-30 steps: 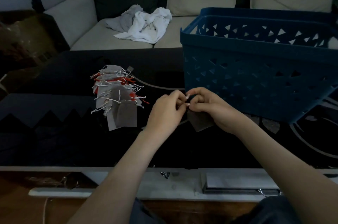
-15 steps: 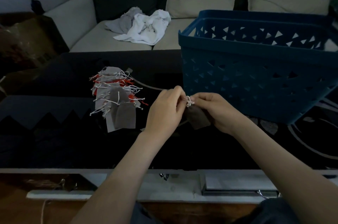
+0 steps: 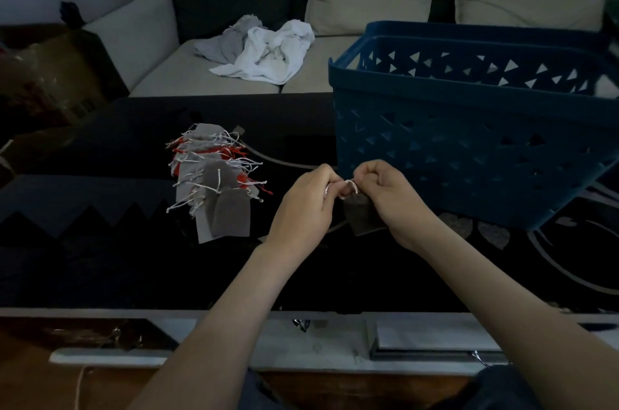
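A small grey drawstring pouch [image 3: 363, 217] hangs between my two hands just above the dark table. My left hand [image 3: 306, 205] pinches the pouch's white string [image 3: 348, 186] at its left end. My right hand [image 3: 393, 200] pinches the string and the pouch's top from the right. To the left lies a pile of grey and red drawstring pouches [image 3: 214, 181] with white strings sticking out.
A large blue plastic basket [image 3: 469, 155] with triangular holes stands on the table right behind my hands. The dark table [image 3: 117, 258] has a pale front edge. Behind it a sofa [image 3: 167, 74] holds crumpled white and grey cloths [image 3: 264, 52].
My hands have drawn slightly apart, and a loop of the white string now shows between them. The pouch has stayed hanging under my right hand.
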The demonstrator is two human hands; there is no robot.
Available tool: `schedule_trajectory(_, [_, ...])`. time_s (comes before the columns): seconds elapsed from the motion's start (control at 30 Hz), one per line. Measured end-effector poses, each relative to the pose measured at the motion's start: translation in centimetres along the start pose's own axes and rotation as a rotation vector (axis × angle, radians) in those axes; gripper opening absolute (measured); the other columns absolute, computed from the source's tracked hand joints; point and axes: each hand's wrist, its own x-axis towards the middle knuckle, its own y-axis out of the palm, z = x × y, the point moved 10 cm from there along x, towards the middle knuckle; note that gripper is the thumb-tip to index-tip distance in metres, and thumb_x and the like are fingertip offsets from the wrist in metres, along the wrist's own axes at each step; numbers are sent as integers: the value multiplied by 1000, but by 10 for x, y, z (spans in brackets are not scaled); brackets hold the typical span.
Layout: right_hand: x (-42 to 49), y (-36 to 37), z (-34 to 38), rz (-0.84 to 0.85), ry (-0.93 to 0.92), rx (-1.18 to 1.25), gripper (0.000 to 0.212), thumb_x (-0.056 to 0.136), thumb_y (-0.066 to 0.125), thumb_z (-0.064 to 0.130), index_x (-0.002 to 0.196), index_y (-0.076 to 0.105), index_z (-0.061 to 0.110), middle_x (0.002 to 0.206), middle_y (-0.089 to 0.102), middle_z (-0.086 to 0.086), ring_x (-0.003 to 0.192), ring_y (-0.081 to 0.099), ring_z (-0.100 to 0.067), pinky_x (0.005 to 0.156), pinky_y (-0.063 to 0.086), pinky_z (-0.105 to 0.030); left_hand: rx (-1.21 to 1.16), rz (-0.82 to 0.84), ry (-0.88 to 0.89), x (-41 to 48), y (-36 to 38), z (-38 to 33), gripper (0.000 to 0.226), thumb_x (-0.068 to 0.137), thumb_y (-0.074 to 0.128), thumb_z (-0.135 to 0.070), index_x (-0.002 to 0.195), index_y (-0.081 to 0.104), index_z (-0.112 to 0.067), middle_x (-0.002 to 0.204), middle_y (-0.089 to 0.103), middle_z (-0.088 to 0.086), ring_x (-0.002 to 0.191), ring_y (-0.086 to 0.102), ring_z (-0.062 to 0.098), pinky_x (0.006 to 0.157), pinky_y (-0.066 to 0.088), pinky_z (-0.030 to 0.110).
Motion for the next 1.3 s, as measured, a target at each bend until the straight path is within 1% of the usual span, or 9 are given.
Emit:
schedule_trajectory(0.2, [1, -18, 16, -88, -154, 3, 20, 98, 42, 1, 93, 53, 18, 65, 55, -1, 60, 51, -8, 60, 44, -16, 120, -38, -84, 0, -12, 12, 25, 103, 32, -27, 88, 47, -14, 79, 59, 3, 73, 56, 17, 66, 45, 36])
schedule_trajectory(0.3, [3, -30, 18, -96, -186, -135, 24, 98, 40, 4, 91, 53, 24, 62, 53, 0, 61, 48, -11, 67, 42, -24, 164, -100, -170, 1, -29, 29, 31, 103, 30, -27, 85, 49, -11, 74, 61, 9, 69, 57, 24, 69, 47, 45])
schedule_trajectory(0.4, [5, -29, 16, -53, -183, -311, 26, 98, 40, 8, 92, 55, 28, 65, 57, 2, 67, 51, -14, 69, 44, -31, 107, -61, -256, 0, -26, 39, 33, 103, 32, -27, 80, 51, -12, 73, 62, 10, 65, 57, 19, 65, 46, 38])
schedule_trajectory(0.5, [4, -24, 12, -15, -172, -399, 27, 99, 41, 10, 92, 60, 27, 69, 58, 4, 71, 53, -16, 72, 48, -41, -20, 5, -330, -3, -16, 47, 33, 102, 36, -28, 78, 54, -15, 68, 62, 5, 51, 51, 2, 52, 40, 16])
schedule_trajectory(0.57, [2, -19, 14, 7, -187, -384, 25, 99, 42, 15, 93, 63, 27, 69, 56, 5, 69, 52, -11, 70, 45, -36, -56, 44, -313, -2, -10, 43, 31, 102, 39, -27, 78, 55, -17, 64, 60, -1, 49, 50, -2, 50, 37, 11])
schedule_trajectory(0.73, [-5, 8, 24, 161, -208, -348, 15, 96, 51, 17, 99, 65, 20, 71, 58, 5, 63, 52, 1, 62, 40, -12, -141, 75, -205, 2, -5, 19, 19, 98, 49, -23, 84, 60, -16, 66, 59, -7, 61, 54, -4, 58, 38, 7])
schedule_trajectory(1.1, [-10, 22, 15, 286, -110, -186, 11, 93, 57, 13, 85, 64, 10, 72, 58, 0, 60, 53, 0, 57, 41, -9, -738, 8, -272, 1, -3, 15, 20, 95, 51, -3, 100, 59, -20, 91, 71, -2, 74, 62, 0, 67, 45, 12])
schedule_trajectory(1.23, [-11, 19, 16, 290, -99, -80, 13, 93, 55, 11, 83, 63, 11, 68, 56, 4, 59, 52, 0, 56, 40, -10, -622, 81, -232, 2, -1, 15, 30, 95, 52, -2, 114, 58, -25, 105, 72, -3, 99, 65, 3, 83, 50, 18])
schedule_trajectory(1.3, [-11, 17, 16, 277, -96, -48, 12, 93, 55, 11, 84, 63, 11, 67, 58, 6, 60, 53, 0, 57, 41, -10, -545, 84, -225, 2, -2, 15, 22, 93, 57, -6, 109, 63, -19, 99, 72, -3, 96, 66, 4, 85, 49, 17])
